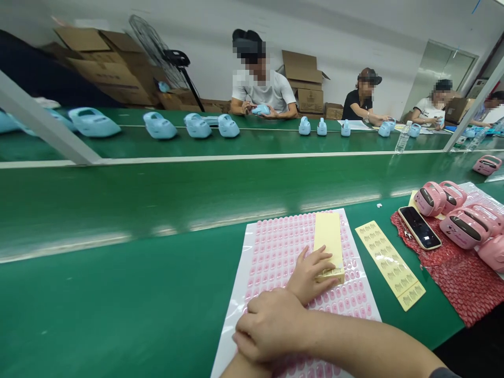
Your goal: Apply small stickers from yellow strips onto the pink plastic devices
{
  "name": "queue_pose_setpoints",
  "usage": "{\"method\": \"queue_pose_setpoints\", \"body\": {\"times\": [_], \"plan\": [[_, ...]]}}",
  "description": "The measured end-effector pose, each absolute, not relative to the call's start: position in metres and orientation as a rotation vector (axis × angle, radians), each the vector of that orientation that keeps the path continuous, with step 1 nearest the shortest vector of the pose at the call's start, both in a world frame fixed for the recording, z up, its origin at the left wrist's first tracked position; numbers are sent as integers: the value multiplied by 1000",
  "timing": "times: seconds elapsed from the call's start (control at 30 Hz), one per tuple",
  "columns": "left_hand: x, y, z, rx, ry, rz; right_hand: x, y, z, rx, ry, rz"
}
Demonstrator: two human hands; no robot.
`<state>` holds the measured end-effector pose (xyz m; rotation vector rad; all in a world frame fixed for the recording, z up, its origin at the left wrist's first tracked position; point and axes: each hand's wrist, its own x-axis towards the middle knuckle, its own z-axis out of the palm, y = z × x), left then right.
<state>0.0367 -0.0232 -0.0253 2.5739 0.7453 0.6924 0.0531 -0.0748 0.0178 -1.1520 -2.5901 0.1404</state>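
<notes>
My left hand (313,274) lies palm down with its fingers spread, partly over the lower end of a pale yellow strip (327,231). Under both is a white sheet (241,294) covered with rows of small pink oval stickers. My right hand (271,323) is closed around my left wrist, its forearm crossing from the lower right. A second yellow strip (389,265), printed with rows of small dark labels, lies on the green table just right of the sheet.
On the right, a phone (419,227) and several pink handled devices (464,227) rest by red bubble wrap (460,278). Across the green conveyor (157,191), blue devices (159,125) line the far bench, where several people sit. A clear bottle (402,139) stands there. A grey post (43,118) rises at left.
</notes>
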Motion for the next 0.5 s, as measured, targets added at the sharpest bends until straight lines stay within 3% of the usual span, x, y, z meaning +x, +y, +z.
{"method": "queue_pose_setpoints", "body": {"times": [0.5], "plan": [[37, -27, -22, 2607, 621, 840, 52, -74, 16, -1100, -2586, 127]]}}
